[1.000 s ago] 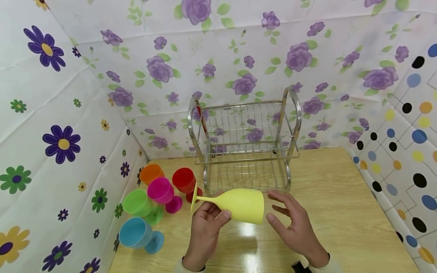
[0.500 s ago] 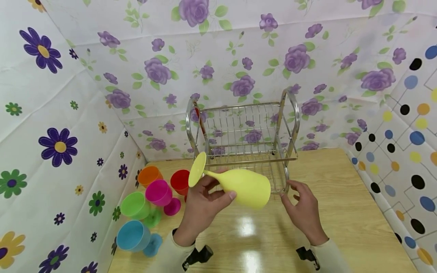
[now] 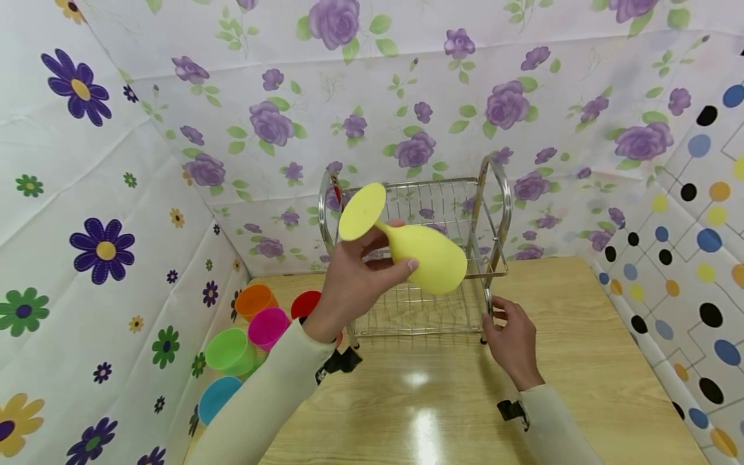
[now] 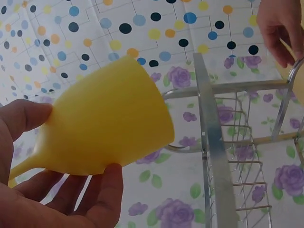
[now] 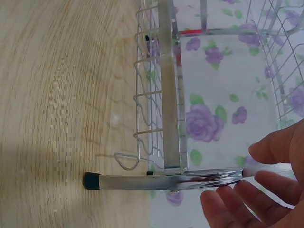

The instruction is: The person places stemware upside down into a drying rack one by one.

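Gripping a yellow goblet [image 3: 430, 255] by its bowl, thumb on one side and fingers on the other, my left hand [image 3: 366, 271] holds it in front of the upper shelf [image 4: 208, 109] of a metal dish rack [image 3: 507, 200]. The goblet's long axis slants: seen from my head, its round base [image 3: 363, 211] is up and to the left, beyond my knuckles, and its mouth points down and to the right. From my left wrist, the mouth faces the rack, with a gap showing between them. My left hand is the nearer one to that shelf. My right hand [image 3: 513, 339] is lower, fingers and thumb curled around the rack's right side post [image 5: 204, 179]; how firmly, I cannot tell. On the worktop [image 3: 593, 361] to the left are an orange cup [image 3: 256, 301], pink cup [image 3: 268, 328], red cup [image 3: 305, 303], green cup [image 3: 230, 351] and blue cup [image 3: 217, 397].
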Tool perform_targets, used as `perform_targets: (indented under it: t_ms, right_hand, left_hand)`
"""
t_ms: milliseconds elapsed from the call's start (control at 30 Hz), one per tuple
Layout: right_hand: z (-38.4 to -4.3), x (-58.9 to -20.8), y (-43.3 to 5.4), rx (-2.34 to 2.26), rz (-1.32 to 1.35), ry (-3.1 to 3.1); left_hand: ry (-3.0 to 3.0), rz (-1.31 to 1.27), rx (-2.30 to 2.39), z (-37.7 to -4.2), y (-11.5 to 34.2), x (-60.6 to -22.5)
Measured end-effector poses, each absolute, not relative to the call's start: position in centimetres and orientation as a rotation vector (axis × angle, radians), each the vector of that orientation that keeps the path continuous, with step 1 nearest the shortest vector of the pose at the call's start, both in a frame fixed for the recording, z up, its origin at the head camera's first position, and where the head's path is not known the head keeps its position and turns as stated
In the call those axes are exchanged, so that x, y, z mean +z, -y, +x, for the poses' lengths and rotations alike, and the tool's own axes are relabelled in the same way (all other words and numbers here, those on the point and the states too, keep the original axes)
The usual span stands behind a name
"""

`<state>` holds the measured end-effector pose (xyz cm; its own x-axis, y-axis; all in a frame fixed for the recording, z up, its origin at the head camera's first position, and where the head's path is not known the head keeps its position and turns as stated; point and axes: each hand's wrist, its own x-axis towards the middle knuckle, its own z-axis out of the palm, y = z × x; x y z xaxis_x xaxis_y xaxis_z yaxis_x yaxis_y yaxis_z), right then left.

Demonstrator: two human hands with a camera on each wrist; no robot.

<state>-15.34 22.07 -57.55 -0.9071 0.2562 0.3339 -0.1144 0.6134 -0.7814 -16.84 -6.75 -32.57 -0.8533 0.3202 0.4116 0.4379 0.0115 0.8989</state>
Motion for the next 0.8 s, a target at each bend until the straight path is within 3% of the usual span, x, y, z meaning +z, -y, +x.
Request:
perform_targets:
  t_ms: [800]
  right_hand:
    - [-17.2,-59.1,-22.6,1.199,-0.237,2.411]
  left_hand:
    - [2.68,-0.61,-1.621,-25.7,-0.5,-33.1]
